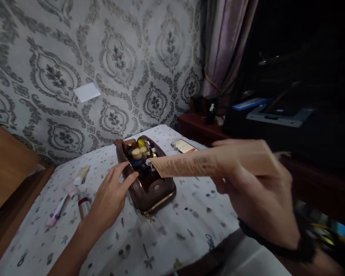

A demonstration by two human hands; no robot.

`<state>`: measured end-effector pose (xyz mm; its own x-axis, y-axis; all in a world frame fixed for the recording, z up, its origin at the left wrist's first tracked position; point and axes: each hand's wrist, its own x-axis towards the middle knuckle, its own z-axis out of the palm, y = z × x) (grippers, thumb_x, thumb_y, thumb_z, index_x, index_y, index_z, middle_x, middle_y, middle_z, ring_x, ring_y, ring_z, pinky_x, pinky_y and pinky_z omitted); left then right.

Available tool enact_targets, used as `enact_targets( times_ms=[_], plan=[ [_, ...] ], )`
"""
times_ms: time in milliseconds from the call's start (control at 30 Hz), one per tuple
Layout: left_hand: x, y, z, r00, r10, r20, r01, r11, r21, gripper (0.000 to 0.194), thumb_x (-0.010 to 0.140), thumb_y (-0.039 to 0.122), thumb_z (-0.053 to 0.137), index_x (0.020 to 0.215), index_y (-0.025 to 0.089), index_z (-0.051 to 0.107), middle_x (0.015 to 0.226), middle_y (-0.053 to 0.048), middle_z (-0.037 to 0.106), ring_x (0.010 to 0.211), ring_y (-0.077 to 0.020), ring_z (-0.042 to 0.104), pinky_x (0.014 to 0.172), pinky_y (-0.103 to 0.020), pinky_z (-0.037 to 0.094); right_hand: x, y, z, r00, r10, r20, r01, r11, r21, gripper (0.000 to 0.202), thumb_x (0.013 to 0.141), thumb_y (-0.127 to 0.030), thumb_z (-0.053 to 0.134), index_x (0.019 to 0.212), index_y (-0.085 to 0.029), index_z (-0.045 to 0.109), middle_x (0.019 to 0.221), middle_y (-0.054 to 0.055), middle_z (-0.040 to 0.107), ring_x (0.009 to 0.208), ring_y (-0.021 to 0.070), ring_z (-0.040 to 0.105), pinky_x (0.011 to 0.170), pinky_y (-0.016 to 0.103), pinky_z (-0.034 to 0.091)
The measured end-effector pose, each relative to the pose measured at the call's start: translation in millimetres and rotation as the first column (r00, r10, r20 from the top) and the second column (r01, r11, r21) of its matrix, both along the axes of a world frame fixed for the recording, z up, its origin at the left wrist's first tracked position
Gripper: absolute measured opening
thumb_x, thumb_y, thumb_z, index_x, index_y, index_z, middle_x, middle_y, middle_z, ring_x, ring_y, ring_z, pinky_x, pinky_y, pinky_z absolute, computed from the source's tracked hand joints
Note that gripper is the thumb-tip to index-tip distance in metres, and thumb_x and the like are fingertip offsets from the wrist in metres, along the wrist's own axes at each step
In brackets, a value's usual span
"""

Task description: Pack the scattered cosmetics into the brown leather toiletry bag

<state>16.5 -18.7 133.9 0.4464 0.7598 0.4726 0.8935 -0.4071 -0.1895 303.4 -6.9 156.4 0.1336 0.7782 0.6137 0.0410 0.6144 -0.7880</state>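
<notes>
Brown leather pouch [149, 184] sits open on the bed [189, 230], the left hand [112, 195] loosely spread on its rim. The right hand [255, 191] grips a beige tube [207, 163] above it; crowded jars [140, 153] inside could block or tip.

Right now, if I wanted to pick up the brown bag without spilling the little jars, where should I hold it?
Probably by both long sides of the brown pouch, low down, coming from above. Its top is unzipped and open, with small jars standing inside, so it should stay level. The left hand already rests on the near rim. The right hand is busy holding a beige tube.
</notes>
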Motion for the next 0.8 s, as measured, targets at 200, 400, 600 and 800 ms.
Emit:
enact_targets(
  times_ms=[200, 400, 600, 800],
  plan=[
    [-3, -2, -28.9, 0.981, 0.009, 0.193, -0.039, 0.988, 0.152, 0.046, 0.089, 0.004, 0.040, 0.126, 0.022, 0.059, 0.119, -0.013, 0.044, 0.109, -0.0251, 0.051, 0.081, -0.039, 0.057, -45, 36, 24.5, 0.972, 0.231, 0.047, -0.231, 0.973, 0.001, 0.026, 0.080, -0.043, 0.072, 0.085, -0.021, 0.060, 0.070, -0.003, 0.057, 0.055, 0.0101, 0.051, 0.048, 0.022, 0.043],
    [3, 2, -43.5, 0.966, 0.025, 0.256, -0.081, 0.974, 0.211, 0.039, 0.092, 0.008, 0.043, 0.123, 0.021, 0.061, 0.118, -0.012, 0.044, 0.111, -0.0244, 0.050, 0.088, -0.043, 0.054, -81, 66, 21.8, 0.900, 0.316, 0.299, -0.312, 0.948, -0.065, 0.029, 0.082, -0.046, 0.070, 0.082, -0.019, 0.059, 0.071, -0.004, 0.059, 0.065, 0.0110, 0.054, 0.058, 0.022, 0.041],
    [6, 1, -45.2, 0.963, 0.036, 0.266, -0.096, 0.971, 0.217, 0.040, 0.091, 0.006, 0.042, 0.122, 0.021, 0.062, 0.118, -0.012, 0.045, 0.114, -0.0254, 0.049, 0.090, -0.044, 0.053, -103, 85, 22.6, 0.789, 0.307, 0.532, -0.230, 0.951, -0.208, 0.034, 0.081, -0.050, 0.069, 0.093, -0.018, 0.065, 0.082, 0.001, 0.068, 0.072, 0.0153, 0.064, 0.062, 0.023, 0.042],
    [4, 2, -49.1, 0.958, 0.006, 0.286, -0.069, 0.975, 0.211, 0.042, 0.090, 0.005, 0.045, 0.124, 0.023, 0.061, 0.120, -0.012, 0.044, 0.117, -0.0261, 0.048, 0.094, -0.045, 0.051, -114, 95, 29.3, 0.557, 0.452, 0.697, -0.237, 0.891, -0.388, 0.027, 0.085, -0.042, 0.060, 0.085, -0.016, 0.065, 0.071, 0.003, 0.070, 0.059, 0.0147, 0.066, 0.056, 0.022, 0.040]
  ],
)
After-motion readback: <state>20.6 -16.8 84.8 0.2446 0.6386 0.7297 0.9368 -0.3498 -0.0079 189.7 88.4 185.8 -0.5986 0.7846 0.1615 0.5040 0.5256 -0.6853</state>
